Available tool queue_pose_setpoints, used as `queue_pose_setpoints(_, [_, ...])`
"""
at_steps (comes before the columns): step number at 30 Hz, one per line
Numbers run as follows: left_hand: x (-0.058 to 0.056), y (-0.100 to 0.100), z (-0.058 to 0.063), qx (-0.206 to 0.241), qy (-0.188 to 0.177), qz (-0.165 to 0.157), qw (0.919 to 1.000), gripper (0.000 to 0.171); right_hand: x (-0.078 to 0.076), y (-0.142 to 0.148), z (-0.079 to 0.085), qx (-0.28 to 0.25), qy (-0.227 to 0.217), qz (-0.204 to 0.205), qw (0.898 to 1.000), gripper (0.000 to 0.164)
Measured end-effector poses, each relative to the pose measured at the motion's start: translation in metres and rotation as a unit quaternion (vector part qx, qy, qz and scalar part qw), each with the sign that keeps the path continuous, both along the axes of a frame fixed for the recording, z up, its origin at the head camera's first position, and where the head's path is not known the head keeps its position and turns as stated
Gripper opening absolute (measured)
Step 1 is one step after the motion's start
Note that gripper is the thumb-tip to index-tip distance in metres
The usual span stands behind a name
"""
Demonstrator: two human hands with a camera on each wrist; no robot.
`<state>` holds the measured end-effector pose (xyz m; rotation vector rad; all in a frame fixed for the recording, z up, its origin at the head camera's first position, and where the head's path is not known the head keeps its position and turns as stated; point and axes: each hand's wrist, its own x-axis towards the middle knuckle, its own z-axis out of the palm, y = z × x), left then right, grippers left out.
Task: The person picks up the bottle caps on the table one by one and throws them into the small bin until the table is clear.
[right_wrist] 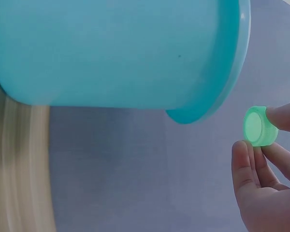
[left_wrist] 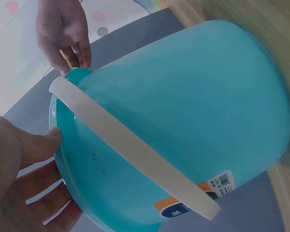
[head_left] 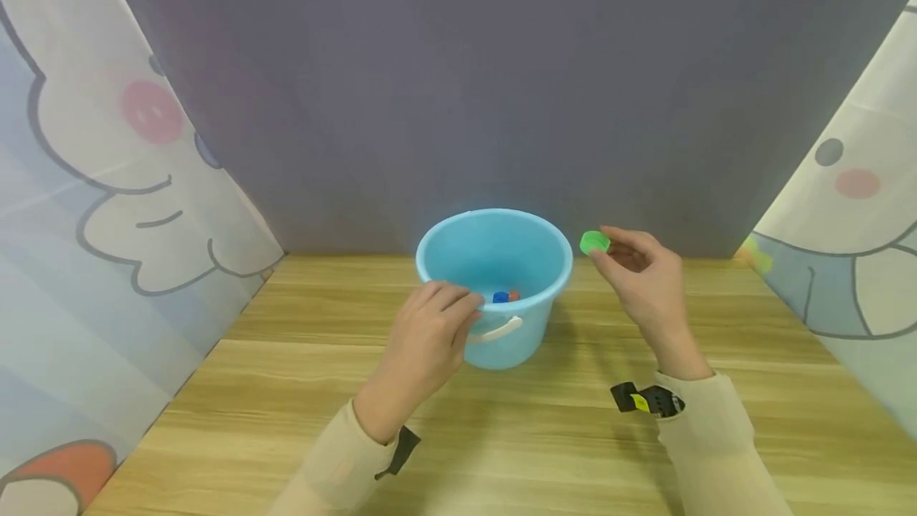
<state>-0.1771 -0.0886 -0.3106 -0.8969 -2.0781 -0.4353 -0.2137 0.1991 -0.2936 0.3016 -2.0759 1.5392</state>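
Note:
A light blue plastic bucket (head_left: 509, 349) stands upright on the table. My left hand (head_left: 432, 333) grips its near left rim, and the left wrist view shows the thumb (left_wrist: 43, 144) on the outer side with the fingers beyond the rim. To the right of the bucket, my right hand (head_left: 648, 281) pinches a green bottle cap (right_wrist: 259, 126) between thumb and fingertips, just outside the rim and about level with it. Inside the bucket lie a blue cap (head_left: 501, 297) and a small orange-red piece (head_left: 514, 295), partly hidden by the near rim.
The bucket's white handle (left_wrist: 135, 150) hangs down on the near side. A wood-grain table (head_left: 286, 388) lies under it, with a dark grey wall (head_left: 501, 86) close behind. Cartoon-printed sheets (head_left: 93, 205) flank the table on both sides.

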Motion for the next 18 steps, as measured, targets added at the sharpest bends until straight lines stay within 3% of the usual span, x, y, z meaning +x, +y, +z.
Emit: queue_pose_setpoints(18, [0.001, 0.001, 0.001, 0.002, -0.005, -0.003, 1.0000, 0.017, 0.006, -0.025, 0.003, -0.008, 0.074, 0.051, 0.996, 0.034])
